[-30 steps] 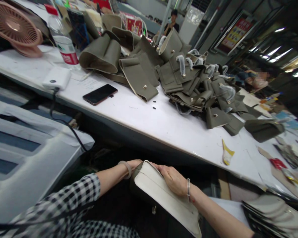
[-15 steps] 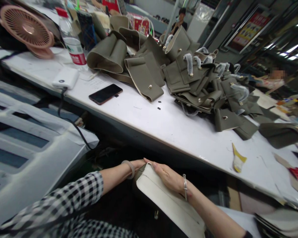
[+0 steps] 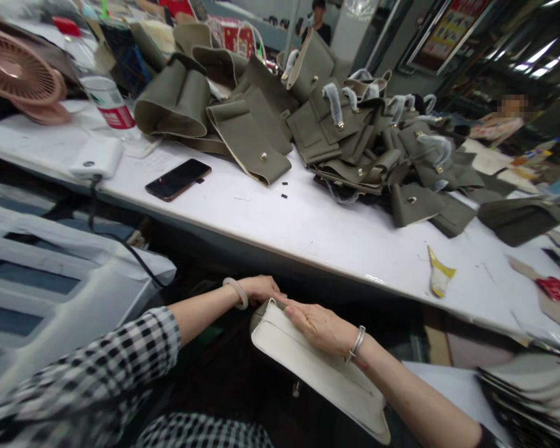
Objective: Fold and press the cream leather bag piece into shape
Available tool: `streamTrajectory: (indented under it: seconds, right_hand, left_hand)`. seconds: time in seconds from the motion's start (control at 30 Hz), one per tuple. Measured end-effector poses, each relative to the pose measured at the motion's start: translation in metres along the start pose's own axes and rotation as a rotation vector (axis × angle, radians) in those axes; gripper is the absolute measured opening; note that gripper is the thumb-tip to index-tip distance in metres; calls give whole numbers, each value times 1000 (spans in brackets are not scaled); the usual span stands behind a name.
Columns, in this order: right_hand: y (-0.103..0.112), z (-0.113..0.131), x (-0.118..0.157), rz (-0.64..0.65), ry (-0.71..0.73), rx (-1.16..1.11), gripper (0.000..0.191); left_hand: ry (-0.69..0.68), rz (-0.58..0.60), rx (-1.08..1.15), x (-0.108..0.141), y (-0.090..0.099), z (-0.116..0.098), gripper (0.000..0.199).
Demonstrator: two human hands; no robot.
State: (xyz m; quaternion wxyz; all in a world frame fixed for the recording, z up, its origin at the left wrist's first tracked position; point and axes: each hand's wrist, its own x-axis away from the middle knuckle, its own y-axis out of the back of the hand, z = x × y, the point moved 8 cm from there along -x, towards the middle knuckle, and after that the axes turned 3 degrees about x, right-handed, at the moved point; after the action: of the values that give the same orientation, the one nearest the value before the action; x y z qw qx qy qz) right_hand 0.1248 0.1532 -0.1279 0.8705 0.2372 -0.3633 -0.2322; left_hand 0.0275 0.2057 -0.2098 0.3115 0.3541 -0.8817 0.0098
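Observation:
In front of me, below the table edge, is an olive handbag (image 3: pixel 258 316) with a pale cream panel (image 3: pixel 315 367) facing up and a small metal fitting (image 3: pixel 295 389) under its edge. My right hand (image 3: pixel 318 326) holds the panel's far long side, with the thumb on the cream face and the fingers stretched toward the tip. At the bag's far left end, my left hand (image 3: pixel 262 289) is closed with its fingers bent, touching the right fingertips. What its fingertips pinch is partly hidden. The lower part of the bag is in dark shadow.
Olive handbag pieces (image 3: pixel 242 130) are heaped on the white table (image 3: pixel 270 218). A phone (image 3: pixel 178 179), a power bank (image 3: pixel 96 157), a bottle (image 3: pixel 107 102) and a pink fan (image 3: pixel 21 71) stand left. Cream panels (image 3: pixel 536 386) are stacked lower right. Co-workers sit beyond.
My left hand has drawn up and away from the bag's corner, with more of its back showing. The right hand stays on the panel. The whole view has shifted slightly.

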Motion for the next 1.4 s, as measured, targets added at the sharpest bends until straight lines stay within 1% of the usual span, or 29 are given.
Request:
streamTrajectory:
  seconds: [0.07, 0.1, 0.17, 0.23, 0.3, 0.4, 0.53, 0.63, 0.77, 0.9, 0.97, 1.0, 1.03, 1.07, 1.13, 1.2, 1.23, 1.3, 1.33, 1.4]
  right_hand:
    - [0, -10, 13, 1, -23, -22, 55]
    - [0, -15, 20, 1, -37, -30, 55]
    - [0, -25, 35, 5, -79, -30, 55]
    - [-1, -35, 51, 1, -134, -17, 53]
    - [-1, -45, 67, -6, -190, 4, 52]
    - [-1, -60, 91, -11, -240, 0, 51]
    - [-2, -74, 110, 19, -202, -122, 51]
    - [-1, -78, 110, 41, -167, -188, 51]
    - [-1, -80, 105, 47, -205, -168, 49]
    - [-2, -75, 98, 9, -232, -161, 47]
    - [-1, -75, 95, -38, -251, -181, 46]
    - [1, -77, 94, -72, -264, -221, 46]
    - [3, -82, 95, -128, -284, -321, 46]
    - [6, -88, 98, -215, -302, -470, 46]
    - [7, -108, 111, -457, -334, -814, 48]
    - [-5, -131, 132, -757, -380, -1050, 49]
    - [-18, -140, 144, -903, -414, -1100, 53]
    - [-57, -150, 160, -1156, -496, -1170, 69]
    - [-81, -149, 161, -1238, -527, -1218, 74]
    - [-124, -138, 146, -1297, -512, -1323, 72]
  left_hand:
    - [-33, 4, -30, 8, 13, -19, 43]
    - [-60, 27, -32, 15, 16, -30, 46]
    - [-108, 137, -39, 30, 12, -53, 48]
    - [-160, 242, -99, 44, 3, -71, 41]
    - [-192, 275, -176, 52, -3, -80, 35]
    - [-175, 274, -216, 52, -6, -80, 33]
    - [-167, 331, -211, 48, -9, -75, 33]
    - [-160, 367, -198, 45, -9, -73, 32]
    - [-137, 387, -200, 43, -11, -71, 31]
    - [-133, 365, -269, 41, -13, -69, 31]
    - [-136, 363, -290, 41, -14, -70, 33]
    - [-142, 348, -302, 42, -13, -71, 35]
    - [-156, 315, -322, 43, -11, -75, 39]
    - [-184, 262, -351, 44, -9, -80, 44]
    - [-290, 124, -412, 48, -5, -96, 47]
    - [-429, 29, -433, 58, -10, -116, 36]
    - [-494, 21, -429, 64, -17, -124, 28]
    - [-593, 74, -426, 74, -41, -135, 19]
    - [-628, 111, -436, 78, -56, -139, 16]
    - [-683, 167, -472, 83, -86, -144, 11]
